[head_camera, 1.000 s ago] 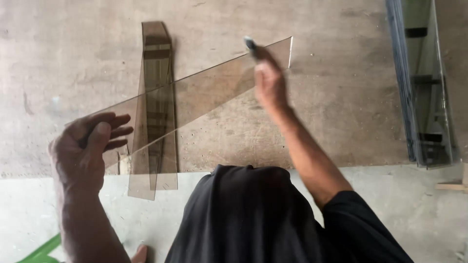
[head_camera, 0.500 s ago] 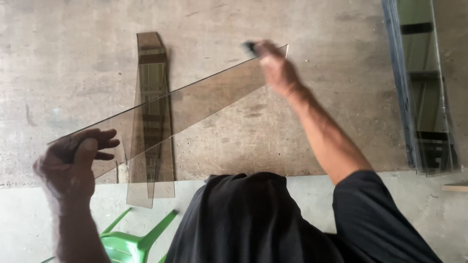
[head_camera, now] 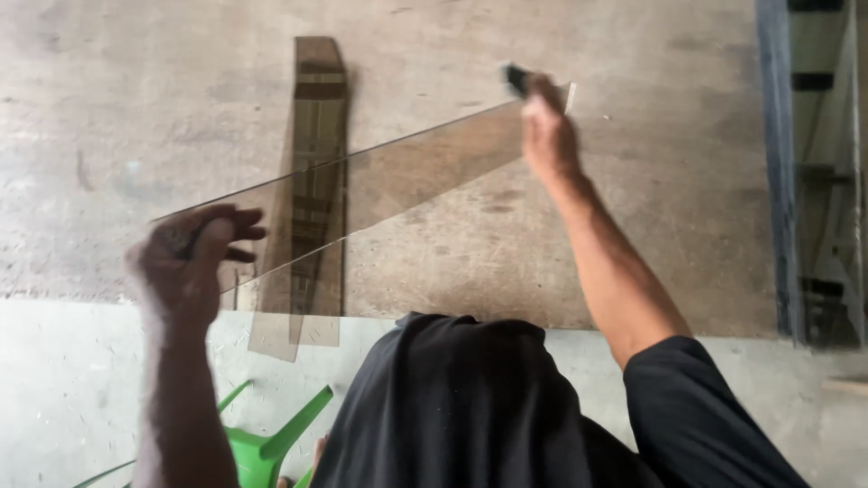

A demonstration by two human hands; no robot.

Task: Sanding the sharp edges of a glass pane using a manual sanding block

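- My left hand [head_camera: 190, 262] pinches the near, wide end of the glass strip [head_camera: 380, 185], thumb on top and the fingers curled under its edge.
- The glass strip, a long tinted triangle, is held in the air between my two hands and tapers from left to right; it is clear, smooth and thin, with bare cut edges.
- Behind the glass strip, a second glass piece [head_camera: 312, 172], narrow and brown-tinted, stands upright against the concrete wall [head_camera: 136, 108], which is grey, rough and stained.
- Below the glass strip and its left end, green plastic chair legs [head_camera: 271, 443] stick up from the pale floor [head_camera: 63, 389].
- My right hand [head_camera: 547, 140] is closed on the far, narrow end of the glass strip and on a small dark tool [head_camera: 515, 79]; how the fingers sit I cannot tell.
- To handle it well, I judge that both hands should grip evenly and keep fingers off the sharp edges, without twisting.
- Right of the glass strip, a blue metal frame [head_camera: 778, 163] stands upright.
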